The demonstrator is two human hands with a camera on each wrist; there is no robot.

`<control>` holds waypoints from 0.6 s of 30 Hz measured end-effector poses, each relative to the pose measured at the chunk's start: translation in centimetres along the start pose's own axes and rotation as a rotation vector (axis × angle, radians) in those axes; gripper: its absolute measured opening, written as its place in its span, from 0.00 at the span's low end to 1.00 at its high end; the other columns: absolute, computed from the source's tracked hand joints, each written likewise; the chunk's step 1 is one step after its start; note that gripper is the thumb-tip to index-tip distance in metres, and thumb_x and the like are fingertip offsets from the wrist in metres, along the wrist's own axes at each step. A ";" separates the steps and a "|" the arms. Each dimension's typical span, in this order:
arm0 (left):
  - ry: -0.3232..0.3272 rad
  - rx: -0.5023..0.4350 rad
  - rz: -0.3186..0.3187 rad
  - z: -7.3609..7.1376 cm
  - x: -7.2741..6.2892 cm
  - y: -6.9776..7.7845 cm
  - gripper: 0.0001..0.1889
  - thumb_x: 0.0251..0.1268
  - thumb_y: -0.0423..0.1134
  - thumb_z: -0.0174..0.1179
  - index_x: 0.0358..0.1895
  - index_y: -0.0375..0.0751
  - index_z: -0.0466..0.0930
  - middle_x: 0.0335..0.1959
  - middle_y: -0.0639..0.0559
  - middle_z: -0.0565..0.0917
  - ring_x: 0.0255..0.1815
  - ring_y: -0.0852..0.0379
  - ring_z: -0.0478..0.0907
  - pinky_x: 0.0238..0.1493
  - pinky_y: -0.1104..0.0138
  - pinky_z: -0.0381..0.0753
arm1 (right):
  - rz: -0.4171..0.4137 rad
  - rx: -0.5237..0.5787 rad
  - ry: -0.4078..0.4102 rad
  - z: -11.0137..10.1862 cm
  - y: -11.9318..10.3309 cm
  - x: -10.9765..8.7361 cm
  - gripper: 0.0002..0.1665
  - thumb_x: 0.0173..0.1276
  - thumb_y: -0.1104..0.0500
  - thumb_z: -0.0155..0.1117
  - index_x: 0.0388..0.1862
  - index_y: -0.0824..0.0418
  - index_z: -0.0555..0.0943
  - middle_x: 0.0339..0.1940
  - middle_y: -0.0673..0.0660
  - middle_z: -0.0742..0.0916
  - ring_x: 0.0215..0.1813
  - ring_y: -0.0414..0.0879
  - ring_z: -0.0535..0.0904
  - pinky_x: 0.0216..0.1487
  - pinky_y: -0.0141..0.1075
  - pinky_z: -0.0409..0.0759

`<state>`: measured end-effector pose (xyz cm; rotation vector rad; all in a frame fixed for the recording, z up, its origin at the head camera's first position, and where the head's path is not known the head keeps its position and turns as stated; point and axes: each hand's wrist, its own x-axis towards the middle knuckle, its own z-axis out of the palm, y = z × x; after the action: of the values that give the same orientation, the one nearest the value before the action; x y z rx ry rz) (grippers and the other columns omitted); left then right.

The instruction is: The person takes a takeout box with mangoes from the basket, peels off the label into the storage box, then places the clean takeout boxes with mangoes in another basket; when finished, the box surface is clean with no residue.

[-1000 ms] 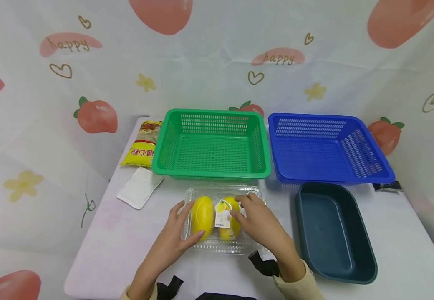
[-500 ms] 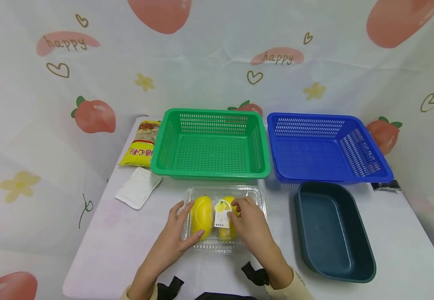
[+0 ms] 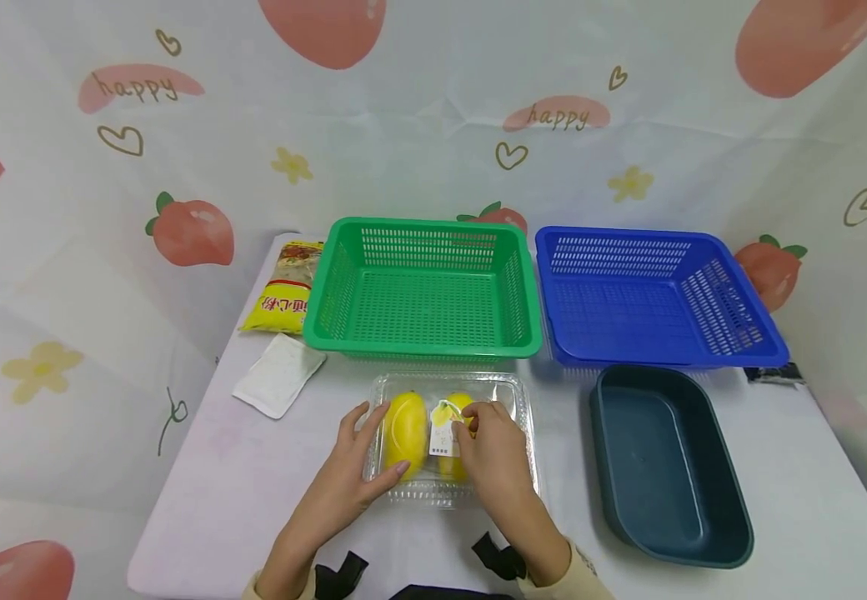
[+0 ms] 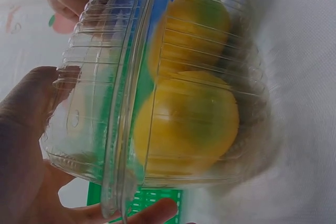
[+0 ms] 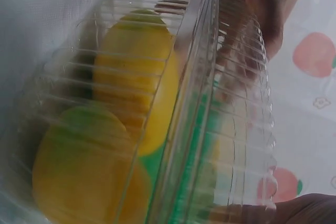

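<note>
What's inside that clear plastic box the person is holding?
Inside the clear plastic box lie two yellow fruits, side by side. A white label and the right hand cover much of the right one, so its surface stays mostly hidden.

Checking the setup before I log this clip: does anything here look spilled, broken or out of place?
Nothing stands out. The clear clamshell box sits flat on the table with two yellow fruits inside; the left hand grips its side and the right hand rests on its lid. The green basket, blue basket and dark tub sit upright.
</note>
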<state>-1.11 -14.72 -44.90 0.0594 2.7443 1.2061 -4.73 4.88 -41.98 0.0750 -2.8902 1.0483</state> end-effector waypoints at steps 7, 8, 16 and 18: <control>0.004 -0.003 0.010 0.0 0.0 0.0 0.43 0.57 0.55 0.66 0.75 0.55 0.55 0.74 0.37 0.51 0.63 0.31 0.67 0.50 0.36 0.73 | -0.005 0.015 0.005 0.3 -0.3 0.0 0.13 0.58 0.62 0.71 0.40 0.67 0.81 0.29 0.55 0.80 0.28 0.43 0.75 0.28 0.33 0.74; 0.004 -0.004 0.011 -0.1 0.0 0.0 0.43 0.57 0.55 0.66 0.75 0.54 0.55 0.74 0.37 0.51 0.63 0.31 0.67 0.50 0.36 0.73 | -0.012 0.011 -0.005 0.3 -0.3 0.1 0.14 0.58 0.61 0.71 0.41 0.67 0.81 0.30 0.55 0.80 0.29 0.44 0.75 0.28 0.33 0.75; 0.005 0.000 0.016 -0.1 0.0 -0.1 0.43 0.57 0.55 0.66 0.75 0.55 0.55 0.74 0.36 0.52 0.62 0.30 0.68 0.48 0.36 0.74 | -0.082 -0.065 -0.090 0.3 -0.4 1.0 0.20 0.60 0.55 0.70 0.51 0.58 0.80 0.36 0.55 0.80 0.28 0.43 0.74 0.25 0.31 0.72; 0.006 0.005 0.018 -0.1 0.0 -0.1 0.43 0.57 0.55 0.66 0.75 0.55 0.55 0.74 0.36 0.52 0.62 0.30 0.69 0.48 0.37 0.75 | -0.103 -0.086 -0.097 0.4 -0.3 1.3 0.19 0.61 0.54 0.69 0.51 0.56 0.80 0.34 0.55 0.78 0.24 0.43 0.71 0.21 0.30 0.69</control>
<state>-1.12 -14.86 -44.94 0.0808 2.7574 1.2063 -6.03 4.31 -42.00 0.2748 -2.9765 0.9272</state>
